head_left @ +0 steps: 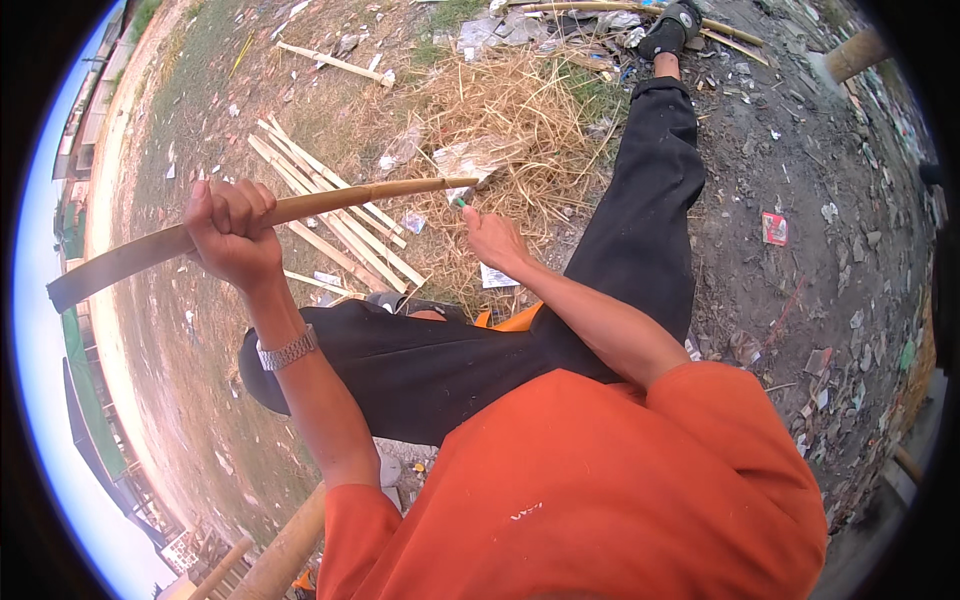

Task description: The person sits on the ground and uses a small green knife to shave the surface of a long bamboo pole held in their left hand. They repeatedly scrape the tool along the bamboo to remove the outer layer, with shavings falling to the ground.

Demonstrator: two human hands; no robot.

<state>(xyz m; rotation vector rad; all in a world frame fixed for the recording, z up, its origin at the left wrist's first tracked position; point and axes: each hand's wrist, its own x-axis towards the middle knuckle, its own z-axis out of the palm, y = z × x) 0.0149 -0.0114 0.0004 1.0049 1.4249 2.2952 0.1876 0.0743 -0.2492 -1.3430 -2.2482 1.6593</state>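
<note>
My left hand (236, 228) is raised and wrapped round a long split bamboo strip (335, 201). The strip's wide end juts out to the left, and its thin end reaches across toward my right side. There my right hand (494, 240) is closed round a small green-handled tool (460, 202), mostly hidden by the fingers. The tool's pale upper part meets or lies close to the strip's thin end; whether they touch I cannot tell.
Several pale split bamboo strips (340, 215) lie on the ground beyond my left leg. A heap of straw-like shavings (520, 120) spreads between my legs. My right leg (645, 200) stretches forward. Litter covers the dirt, and a bamboo pole (285, 550) stands at lower left.
</note>
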